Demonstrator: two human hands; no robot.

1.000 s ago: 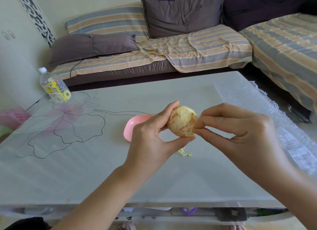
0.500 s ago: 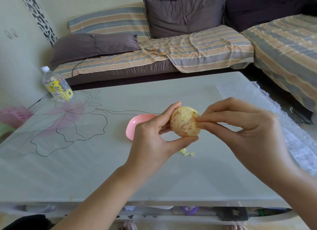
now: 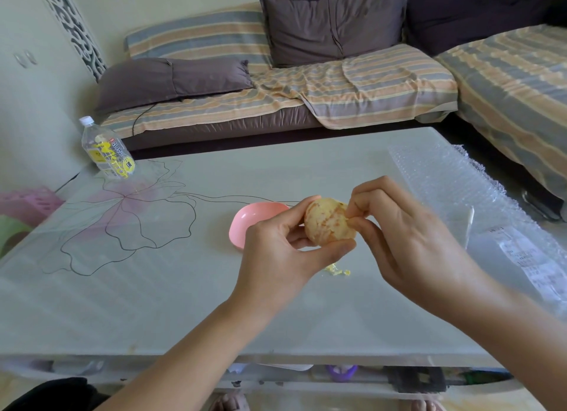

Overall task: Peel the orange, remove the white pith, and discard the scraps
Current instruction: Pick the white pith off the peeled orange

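While your left hand (image 3: 276, 251) grips the round, peeled, pith-flecked orange (image 3: 326, 222) between thumb and curled fingers above the pale grey flower-printed tabletop (image 3: 153, 288), your right hand (image 3: 408, 245) pinches a bit of white pith (image 3: 348, 215) at the fruit's upper right side. The fruit sits directly between your hands, so the pull likely runs rightward, away from the left grip (brace with that thumb). Small yellowish scraps (image 3: 337, 270) lie on the tabletop just below; the shallow pink plastic bowl (image 3: 245, 220) sits behind your left hand.
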